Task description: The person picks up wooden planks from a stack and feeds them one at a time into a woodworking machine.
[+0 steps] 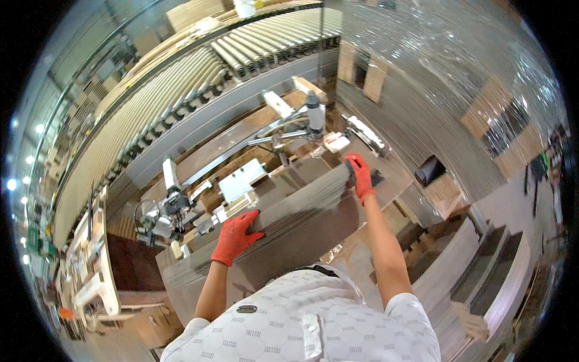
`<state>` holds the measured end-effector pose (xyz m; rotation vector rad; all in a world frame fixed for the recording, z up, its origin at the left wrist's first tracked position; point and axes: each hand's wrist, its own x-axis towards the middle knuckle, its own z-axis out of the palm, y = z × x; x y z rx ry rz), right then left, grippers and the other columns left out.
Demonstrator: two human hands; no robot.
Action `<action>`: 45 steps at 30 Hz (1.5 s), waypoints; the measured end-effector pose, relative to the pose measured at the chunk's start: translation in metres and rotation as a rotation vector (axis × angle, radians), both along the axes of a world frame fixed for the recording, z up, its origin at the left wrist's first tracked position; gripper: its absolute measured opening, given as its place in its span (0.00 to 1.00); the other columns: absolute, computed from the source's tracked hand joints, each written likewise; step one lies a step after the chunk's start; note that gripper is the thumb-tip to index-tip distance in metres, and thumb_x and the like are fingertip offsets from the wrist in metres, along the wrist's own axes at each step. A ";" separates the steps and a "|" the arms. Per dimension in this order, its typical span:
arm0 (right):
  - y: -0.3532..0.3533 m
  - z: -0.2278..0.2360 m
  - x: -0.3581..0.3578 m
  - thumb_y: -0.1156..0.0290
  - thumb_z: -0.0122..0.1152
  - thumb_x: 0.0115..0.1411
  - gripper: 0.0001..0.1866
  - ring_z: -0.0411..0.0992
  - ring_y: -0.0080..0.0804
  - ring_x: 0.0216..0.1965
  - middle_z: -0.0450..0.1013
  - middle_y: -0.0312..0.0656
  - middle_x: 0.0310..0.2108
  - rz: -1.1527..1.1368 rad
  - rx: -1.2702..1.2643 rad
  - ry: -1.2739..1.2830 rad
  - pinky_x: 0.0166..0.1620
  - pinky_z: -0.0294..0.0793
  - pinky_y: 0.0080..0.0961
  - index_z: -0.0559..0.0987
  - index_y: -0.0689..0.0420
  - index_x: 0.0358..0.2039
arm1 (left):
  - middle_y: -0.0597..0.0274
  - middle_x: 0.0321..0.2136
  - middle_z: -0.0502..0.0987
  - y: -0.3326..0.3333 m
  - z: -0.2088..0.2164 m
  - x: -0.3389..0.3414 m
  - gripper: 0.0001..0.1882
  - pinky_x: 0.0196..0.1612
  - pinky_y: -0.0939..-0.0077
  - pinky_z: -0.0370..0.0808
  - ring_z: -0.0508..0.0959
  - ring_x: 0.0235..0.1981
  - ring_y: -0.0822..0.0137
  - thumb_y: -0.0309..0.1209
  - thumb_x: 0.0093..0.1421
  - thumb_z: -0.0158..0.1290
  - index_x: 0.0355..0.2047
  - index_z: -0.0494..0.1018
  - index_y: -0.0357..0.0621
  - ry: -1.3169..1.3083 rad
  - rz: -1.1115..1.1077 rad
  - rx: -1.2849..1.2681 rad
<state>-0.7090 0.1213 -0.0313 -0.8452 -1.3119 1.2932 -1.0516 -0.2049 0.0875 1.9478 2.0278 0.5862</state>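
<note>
A long grey-brown board [301,202], smeared by motion, lies slantwise in front of me over a brown worktop [329,228]. My left hand [236,237], in a red glove, holds it left of the middle, with thumb and fingers apart across it. At its far right end my right hand [362,178], also red-gloved, grips the board with fingers bent over the end. The undersides of both hands are hidden.
Just beyond the board stand a clamp device with a dark cylinder [313,113], a pale plate [241,181] and a second mechanism [175,202] at left. A roller conveyor [139,123] runs behind. Film-wrapped stacked panels [416,114] rise at right, with more boards [491,265] nearer.
</note>
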 end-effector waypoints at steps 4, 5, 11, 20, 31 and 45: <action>-0.020 0.013 -0.012 0.62 0.56 0.74 0.16 0.77 0.33 0.55 0.80 0.37 0.55 0.094 0.087 -0.111 0.64 0.70 0.31 0.86 0.55 0.51 | 0.56 0.54 0.85 -0.078 -0.017 -0.051 0.25 0.56 0.59 0.76 0.82 0.55 0.52 0.39 0.63 0.69 0.59 0.82 0.48 -0.063 0.477 0.318; -0.012 0.010 -0.001 0.62 0.53 0.75 0.19 0.77 0.34 0.58 0.81 0.40 0.56 0.175 0.280 -0.116 0.66 0.70 0.34 0.85 0.57 0.55 | 0.56 0.55 0.85 -0.095 -0.019 -0.068 0.20 0.58 0.59 0.77 0.82 0.56 0.53 0.35 0.65 0.68 0.57 0.83 0.47 -0.044 0.642 0.443; 0.009 -0.020 0.026 0.53 0.50 0.77 0.27 0.75 0.45 0.65 0.79 0.49 0.63 0.517 -0.138 0.147 0.72 0.70 0.46 0.81 0.60 0.63 | 0.64 0.53 0.84 -0.229 -0.034 -0.167 0.17 0.65 0.73 0.71 0.80 0.56 0.70 0.36 0.81 0.51 0.59 0.80 0.37 -0.455 1.236 1.139; 0.017 -0.038 0.005 0.46 0.55 0.77 0.36 0.75 0.46 0.65 0.77 0.53 0.64 0.637 -0.163 0.220 0.71 0.70 0.45 0.70 0.58 0.74 | 0.61 0.43 0.86 -0.297 -0.164 -0.226 0.19 0.52 0.70 0.77 0.83 0.45 0.67 0.41 0.75 0.54 0.48 0.85 0.37 -0.886 1.116 0.865; -0.011 -0.020 0.002 0.39 0.52 0.77 0.38 0.77 0.44 0.62 0.79 0.49 0.61 0.614 -0.221 0.349 0.69 0.71 0.45 0.74 0.58 0.71 | 0.52 0.48 0.87 -0.289 -0.175 -0.214 0.28 0.58 0.59 0.77 0.83 0.49 0.54 0.50 0.78 0.47 0.47 0.84 0.36 -0.961 1.175 1.375; 0.016 -0.077 -0.004 0.33 0.47 0.73 0.45 0.76 0.41 0.64 0.78 0.47 0.63 0.531 -0.098 -0.022 0.68 0.72 0.40 0.78 0.64 0.67 | 0.64 0.59 0.81 -0.302 -0.268 -0.213 0.40 0.67 0.60 0.72 0.78 0.59 0.59 0.66 0.72 0.51 0.65 0.76 0.44 -1.249 1.371 1.421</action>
